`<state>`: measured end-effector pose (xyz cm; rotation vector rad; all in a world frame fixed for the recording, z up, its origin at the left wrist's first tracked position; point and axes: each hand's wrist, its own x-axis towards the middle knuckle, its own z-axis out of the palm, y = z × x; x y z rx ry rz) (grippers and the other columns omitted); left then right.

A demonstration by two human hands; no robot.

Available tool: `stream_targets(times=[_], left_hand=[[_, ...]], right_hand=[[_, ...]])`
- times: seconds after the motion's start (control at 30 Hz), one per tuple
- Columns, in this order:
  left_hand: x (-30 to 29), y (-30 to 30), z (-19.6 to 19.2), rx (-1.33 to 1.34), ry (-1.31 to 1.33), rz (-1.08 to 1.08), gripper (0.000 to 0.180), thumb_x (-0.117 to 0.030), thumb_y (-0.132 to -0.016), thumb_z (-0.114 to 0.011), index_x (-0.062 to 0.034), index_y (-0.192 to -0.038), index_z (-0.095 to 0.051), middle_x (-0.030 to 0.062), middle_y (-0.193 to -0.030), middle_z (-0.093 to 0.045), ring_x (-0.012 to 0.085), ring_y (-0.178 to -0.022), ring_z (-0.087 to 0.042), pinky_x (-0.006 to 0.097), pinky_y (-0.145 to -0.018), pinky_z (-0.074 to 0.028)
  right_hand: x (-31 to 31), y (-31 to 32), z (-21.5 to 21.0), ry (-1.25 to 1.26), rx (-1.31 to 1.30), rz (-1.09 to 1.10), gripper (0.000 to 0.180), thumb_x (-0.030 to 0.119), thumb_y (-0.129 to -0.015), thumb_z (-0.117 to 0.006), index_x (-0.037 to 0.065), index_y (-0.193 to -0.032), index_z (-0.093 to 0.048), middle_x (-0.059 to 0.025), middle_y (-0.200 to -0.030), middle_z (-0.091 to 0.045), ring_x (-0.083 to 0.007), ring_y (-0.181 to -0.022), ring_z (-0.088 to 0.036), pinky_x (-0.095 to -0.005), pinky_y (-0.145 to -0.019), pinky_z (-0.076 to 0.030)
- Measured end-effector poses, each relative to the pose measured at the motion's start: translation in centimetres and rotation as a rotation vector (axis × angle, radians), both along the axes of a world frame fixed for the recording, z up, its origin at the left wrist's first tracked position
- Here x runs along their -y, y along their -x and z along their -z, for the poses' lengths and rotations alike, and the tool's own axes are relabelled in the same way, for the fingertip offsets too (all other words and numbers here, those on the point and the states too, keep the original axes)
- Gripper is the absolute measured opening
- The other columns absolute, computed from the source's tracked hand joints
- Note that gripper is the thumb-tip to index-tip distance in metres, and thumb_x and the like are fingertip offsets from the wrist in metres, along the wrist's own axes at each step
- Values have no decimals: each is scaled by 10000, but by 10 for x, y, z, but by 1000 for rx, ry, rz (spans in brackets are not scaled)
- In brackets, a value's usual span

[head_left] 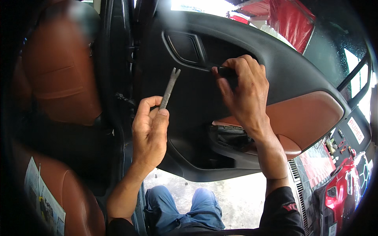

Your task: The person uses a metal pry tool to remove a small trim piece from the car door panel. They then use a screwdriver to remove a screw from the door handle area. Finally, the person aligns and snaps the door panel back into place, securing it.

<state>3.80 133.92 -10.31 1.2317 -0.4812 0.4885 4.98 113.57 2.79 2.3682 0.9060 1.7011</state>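
Observation:
My left hand [150,131] is closed around a grey pry tool [170,88] with a forked tip. The tool points up and away, in front of the black door panel [189,106]. Over the panel's upper part, my right hand [246,86] is closed, thumb and fingers around a small black piece [226,72]. Most of that piece is hidden, and I cannot tell whether it is attached to the door. Just left of my right hand is the inner door handle [183,47] in its recess. Below my right wrist, an opening [232,135] shows in the brown armrest area.
The car door stands open in front of me. To the left are brown seats [59,78], with a printed sheet [43,196] on the nearer one. A red vehicle [342,188] stands at the lower right, beside a floor grate [297,183].

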Motion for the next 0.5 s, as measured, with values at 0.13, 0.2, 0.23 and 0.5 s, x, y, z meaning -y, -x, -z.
stream_targets(times=[0.13,0.2,0.23,0.5], left_hand=[[3,11,-11,127,-92,-130,240,-56,-1025,-581,4,-1256,-559,-52,-680,-464,-15,-557,-421,156,-496,-339],[-2,9,-16,253,-180,-238,280,-6,-1008,-589,11,-1285,-554,-50,-688,-476,-18,-565,-428,156,-505,-326],[-8,11,-22,243,-240,-253,325,38,-987,-598,22,-1310,-560,-49,-692,-482,-9,-568,-440,172,-519,-334],[-15,-10,-83,434,-549,-407,249,-50,-1010,-617,-7,-1238,-709,30,-853,-700,85,-657,-577,257,-615,-468]], right_hand=[[-1,1,6,38,64,-65,333,40,-783,-786,46,-1081,-639,-103,-968,-600,-286,-867,-593,-410,-751,-452],[-2,6,6,42,84,-70,347,32,-816,-769,19,-1136,-638,-115,-988,-602,-289,-858,-596,-406,-753,-493],[-4,8,7,40,102,-55,358,34,-820,-768,14,-1152,-638,-118,-998,-602,-289,-862,-597,-404,-761,-499],[-9,29,6,-7,29,196,363,108,-857,-764,63,-1199,-651,-90,-969,-607,-228,-833,-619,-369,-678,-528]])
